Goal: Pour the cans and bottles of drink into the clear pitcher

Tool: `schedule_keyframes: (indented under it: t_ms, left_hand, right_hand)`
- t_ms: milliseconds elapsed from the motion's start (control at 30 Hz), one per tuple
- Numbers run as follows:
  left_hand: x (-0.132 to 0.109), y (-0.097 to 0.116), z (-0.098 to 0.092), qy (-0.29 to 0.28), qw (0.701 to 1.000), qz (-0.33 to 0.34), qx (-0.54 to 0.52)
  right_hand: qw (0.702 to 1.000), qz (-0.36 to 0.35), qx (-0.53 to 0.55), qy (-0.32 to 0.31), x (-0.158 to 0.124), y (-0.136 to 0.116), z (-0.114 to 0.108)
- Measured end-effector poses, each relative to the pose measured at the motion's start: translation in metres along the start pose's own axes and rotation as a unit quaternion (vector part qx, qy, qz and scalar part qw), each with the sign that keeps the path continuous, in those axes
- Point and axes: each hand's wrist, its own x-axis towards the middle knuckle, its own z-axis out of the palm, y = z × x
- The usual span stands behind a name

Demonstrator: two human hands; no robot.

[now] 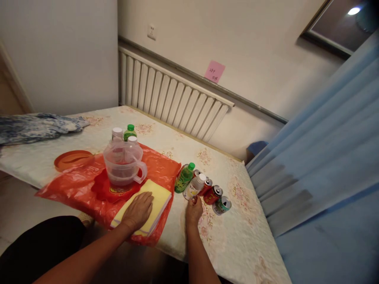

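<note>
My left hand [137,211] lies flat, fingers stretched out, on a folded yellow cloth [156,197] that rests on a red plastic bag [79,185]. My right hand [194,210] reaches to the base of a white-capped pale bottle [194,186] lying on the table, fingertips touching it. Beside that bottle lie a green bottle [184,177], two red cans [212,194] and a green can [222,205]. A clear plastic measuring jug [124,163] stands on the red bag, just behind the yellow cloth.
Behind the jug stand three small bottles [129,132]. An orange lid [71,159] lies left of the bag. The table carries a floral cover [237,236]. A blue-white cloth [35,126] lies far left. A radiator [171,98] runs along the wall; a blue curtain [325,177] hangs right.
</note>
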Motion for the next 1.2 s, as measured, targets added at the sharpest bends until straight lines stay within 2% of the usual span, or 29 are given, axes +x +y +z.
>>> schedule_keyframes:
  t_ms: [467,1200]
  left_hand:
    - [0.0004,0.0001,-0.0019,0.010,1.000,-0.007,-0.023]
    - [0.0005,0.0014,-0.0031,0.005,1.000,-0.002,-0.003]
  right_hand:
    - [1.000,-0.004,0.000,0.004,0.0000,0.0017,0.0016]
    - [1.000,-0.005,0.006,0.001,-0.0006,-0.0008,-0.0003]
